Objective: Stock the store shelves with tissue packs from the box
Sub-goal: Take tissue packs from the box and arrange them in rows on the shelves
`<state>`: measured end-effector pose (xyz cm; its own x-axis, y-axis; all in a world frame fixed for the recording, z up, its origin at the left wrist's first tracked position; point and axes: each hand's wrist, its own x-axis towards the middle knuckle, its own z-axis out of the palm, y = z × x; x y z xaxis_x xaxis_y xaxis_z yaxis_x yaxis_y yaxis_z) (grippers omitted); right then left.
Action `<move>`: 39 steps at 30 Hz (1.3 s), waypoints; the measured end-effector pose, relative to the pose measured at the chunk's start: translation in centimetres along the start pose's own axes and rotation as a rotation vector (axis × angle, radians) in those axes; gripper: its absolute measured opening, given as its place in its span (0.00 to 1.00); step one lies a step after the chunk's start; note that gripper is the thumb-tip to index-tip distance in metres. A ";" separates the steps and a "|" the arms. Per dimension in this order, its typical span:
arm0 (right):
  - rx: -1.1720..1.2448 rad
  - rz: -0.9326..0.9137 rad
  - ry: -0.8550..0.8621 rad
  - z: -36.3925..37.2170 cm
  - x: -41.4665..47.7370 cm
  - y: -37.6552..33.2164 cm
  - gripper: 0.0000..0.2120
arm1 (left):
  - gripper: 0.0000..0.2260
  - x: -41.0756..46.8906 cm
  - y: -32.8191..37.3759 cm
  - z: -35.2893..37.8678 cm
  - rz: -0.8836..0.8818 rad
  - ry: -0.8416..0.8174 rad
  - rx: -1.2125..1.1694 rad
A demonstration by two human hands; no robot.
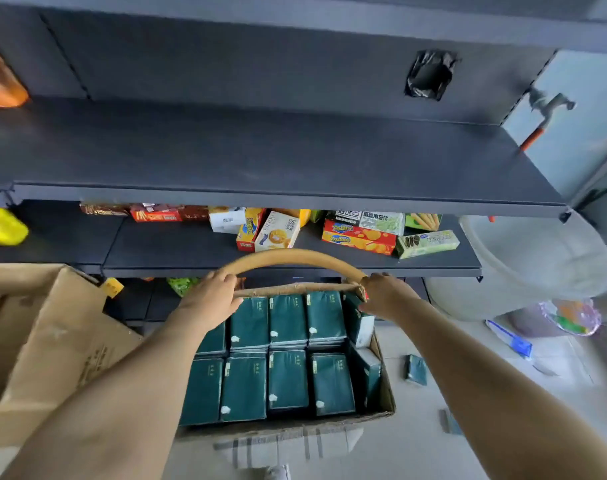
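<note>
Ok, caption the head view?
Left hand and right hand grip the far flap of a box full of green tissue packs.

I see a matt brown cardboard box [387,389], glossy plastic-wrapped tissue packs [288,382], smooth matt dark metal shelves [260,150].

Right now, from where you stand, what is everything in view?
tissue packs: at least eight, dark green, in the open box
cardboard box: one, brown, floor below the shelves
box flap: one, brown, bowed, far edge
loose tissue pack: one, dark green, floor right of the box
second cardboard box: one, brown, left
snack boxes: several, mixed colours, lower shelf
upper shelf: one, dark grey
hammer: one, orange handle, right
left hand: grips the flap's left end
right hand: grips its right end
</note>
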<state>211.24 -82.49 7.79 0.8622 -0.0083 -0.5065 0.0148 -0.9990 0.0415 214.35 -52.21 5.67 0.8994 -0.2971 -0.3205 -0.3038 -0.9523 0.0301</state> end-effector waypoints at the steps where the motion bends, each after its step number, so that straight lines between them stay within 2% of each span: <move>1: 0.018 0.011 -0.023 1.2 0.9 -0.1 0.20 | 0.18 0.7 -0.3 1.2 0.005 -0.030 0.007; 9: 0.133 0.113 -0.160 8.5 5.1 0.8 0.21 | 0.19 3.4 0.3 8.5 -0.019 -0.240 -0.030; 15: 0.398 0.308 -0.074 11.3 6.8 0.9 0.24 | 0.20 4.2 2.6 11.6 -0.034 -0.255 -0.076; 17: 0.451 0.347 -0.037 11.7 7.0 1.0 0.23 | 0.19 4.3 3.5 12.2 -0.040 -0.259 -0.087; 24: 0.672 0.435 -0.080 11.5 6.4 3.7 0.12 | 0.19 5.8 7.6 12.0 -0.036 -0.231 -0.126; 29: 1.056 0.480 0.015 12.1 3.7 6.9 0.08 | 0.19 8.7 11.6 10.8 -0.040 -0.171 -0.193; 33: 1.233 0.497 -0.003 13.8 2.1 9.9 0.10 | 0.29 11.8 14.1 9.9 0.006 -0.216 -0.174; 36: 1.337 0.551 0.023 15.1 1.5 11.7 0.07 | 0.39 13.1 15.5 10.5 0.065 -0.338 0.011; 39: 1.449 0.609 0.047 16.4 1.1 12.6 0.05 | 0.41 13.5 16.8 11.5 0.082 -0.352 0.182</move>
<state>204.02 -95.79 -6.39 0.5723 -0.4355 -0.6948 -0.7826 -0.0372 -0.6214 217.83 -71.38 -9.02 0.7165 -0.2995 -0.6300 -0.4494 -0.8890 -0.0884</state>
